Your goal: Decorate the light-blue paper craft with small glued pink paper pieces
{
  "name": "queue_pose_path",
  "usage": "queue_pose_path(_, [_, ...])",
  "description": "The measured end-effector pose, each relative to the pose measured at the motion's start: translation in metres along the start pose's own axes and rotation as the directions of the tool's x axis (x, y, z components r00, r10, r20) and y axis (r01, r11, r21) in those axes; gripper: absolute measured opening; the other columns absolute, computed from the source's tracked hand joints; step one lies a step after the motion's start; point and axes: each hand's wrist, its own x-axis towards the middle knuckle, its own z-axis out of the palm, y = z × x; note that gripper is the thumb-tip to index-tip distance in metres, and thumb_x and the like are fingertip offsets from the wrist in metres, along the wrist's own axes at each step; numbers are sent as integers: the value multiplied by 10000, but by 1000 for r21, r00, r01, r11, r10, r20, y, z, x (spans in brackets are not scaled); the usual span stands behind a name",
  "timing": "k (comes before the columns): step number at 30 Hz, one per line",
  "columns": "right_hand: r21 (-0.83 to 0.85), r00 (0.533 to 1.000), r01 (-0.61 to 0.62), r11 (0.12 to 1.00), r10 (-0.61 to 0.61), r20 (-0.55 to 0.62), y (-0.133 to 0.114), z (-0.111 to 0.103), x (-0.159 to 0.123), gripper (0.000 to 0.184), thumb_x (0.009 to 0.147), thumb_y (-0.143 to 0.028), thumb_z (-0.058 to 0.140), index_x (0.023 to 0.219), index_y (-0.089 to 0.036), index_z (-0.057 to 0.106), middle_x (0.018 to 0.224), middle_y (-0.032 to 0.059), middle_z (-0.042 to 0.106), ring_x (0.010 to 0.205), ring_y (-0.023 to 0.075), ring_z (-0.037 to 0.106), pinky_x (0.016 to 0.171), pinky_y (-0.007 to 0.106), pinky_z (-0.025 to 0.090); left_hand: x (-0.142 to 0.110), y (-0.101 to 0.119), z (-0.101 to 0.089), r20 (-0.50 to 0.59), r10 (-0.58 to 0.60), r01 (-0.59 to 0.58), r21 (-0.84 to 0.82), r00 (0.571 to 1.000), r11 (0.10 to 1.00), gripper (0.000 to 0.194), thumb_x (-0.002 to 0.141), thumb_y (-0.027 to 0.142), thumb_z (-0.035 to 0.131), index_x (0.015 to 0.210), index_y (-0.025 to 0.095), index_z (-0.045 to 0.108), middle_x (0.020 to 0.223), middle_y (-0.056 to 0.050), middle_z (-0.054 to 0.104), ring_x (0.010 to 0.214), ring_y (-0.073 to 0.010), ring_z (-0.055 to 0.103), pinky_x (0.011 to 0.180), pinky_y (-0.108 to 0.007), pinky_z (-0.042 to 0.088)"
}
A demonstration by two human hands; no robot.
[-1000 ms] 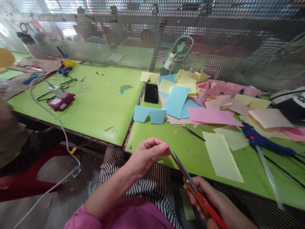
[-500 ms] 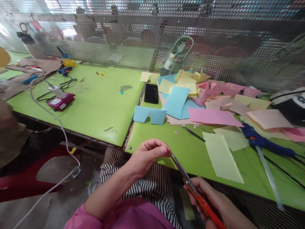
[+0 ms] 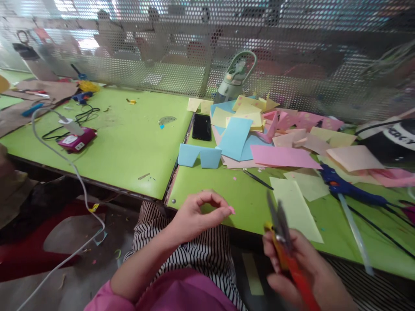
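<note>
My left hand (image 3: 197,216) hovers over the near edge of the green table (image 3: 136,142), thumb and forefinger pinched on a tiny pink paper scrap (image 3: 231,210). My right hand (image 3: 301,272) sits low at the right, wrapped round the red-and-yellow handles of a pair of scissors (image 3: 282,235). The blades point up and away, blurred by motion, apart from the left hand. A pale green paper sheet (image 3: 296,209) lies on the table just beyond the scissors.
A heap of coloured paper (image 3: 279,138), a black phone (image 3: 201,127), a folded blue card (image 3: 198,156), a blue glue gun (image 3: 346,188) and a green bottle (image 3: 234,77) lie ahead. A pink device with cables (image 3: 76,140) sits left. A perforated metal screen (image 3: 292,52) closes the back.
The scissors have swung right and up, away from my left fingers, which they had been touching. The left hand keeps its pinch and stays nearly in place.
</note>
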Motion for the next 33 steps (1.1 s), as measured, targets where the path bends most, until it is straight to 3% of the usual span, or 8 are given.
queue_pose_path(3, [22,997,59,998,-57,-60,-12,3,12,295,740,-389,702,954,-265,541,804,15,646,671,177,638,616,286,565,-5,10,6,77,177,-193,355,981,915,73,830,214,692,789,156,674,750,-14,675,720,-119,605,697,-253,436])
queue_pose_path(7, [9,993,121,993,-121,-15,-25,8,23,241,795,-348,665,970,-259,525,829,11,663,689,168,662,640,280,564,-7,14,12,206,329,-384,616,922,688,59,849,173,638,802,154,667,734,-13,687,704,-137,625,676,-270,430])
queue_pose_path(10, [-26,990,139,990,-138,26,-24,9,25,280,768,-298,677,1001,-260,525,833,7,676,705,168,662,631,270,554,-8,15,13,277,334,-427,700,901,572,100,873,192,600,820,157,678,756,-27,699,741,-168,644,699,-297,453])
queue_pose_path(13, [-48,992,105,993,-102,71,-21,9,24,337,743,-253,676,1048,-265,532,842,1,690,674,158,653,601,261,541,-7,16,13,330,283,-433,731,901,527,145,894,197,560,841,161,690,810,-48,714,815,-198,661,766,-335,481])
queue_pose_path(16, [-47,994,82,995,-79,74,-21,7,24,337,744,-252,666,1055,-267,536,848,1,692,687,165,663,582,254,536,-7,16,13,345,266,-435,727,900,531,150,902,198,554,847,160,688,816,-52,714,824,-201,662,777,-338,488])
queue_pose_path(21, [51,993,105,993,-107,47,-25,5,30,171,824,-321,626,946,-254,526,802,-7,655,698,149,658,634,245,554,-5,13,14,329,261,-420,679,907,603,116,894,200,601,811,156,668,745,-25,688,714,-159,630,689,-287,461])
queue_pose_path(26, [201,991,11,980,-37,126,-26,6,35,236,816,-387,650,959,-240,532,791,-12,613,683,139,632,633,244,561,-5,12,15,327,242,-401,622,913,673,88,891,186,616,819,157,659,743,-13,679,701,-137,617,689,-268,444])
queue_pose_path(33, [192,985,-23,981,-11,174,-34,6,30,184,849,-365,599,975,-244,544,776,-15,562,708,145,590,679,260,543,-8,14,15,320,241,-390,574,916,720,64,879,150,609,837,169,653,776,-16,685,732,-132,633,700,-259,454])
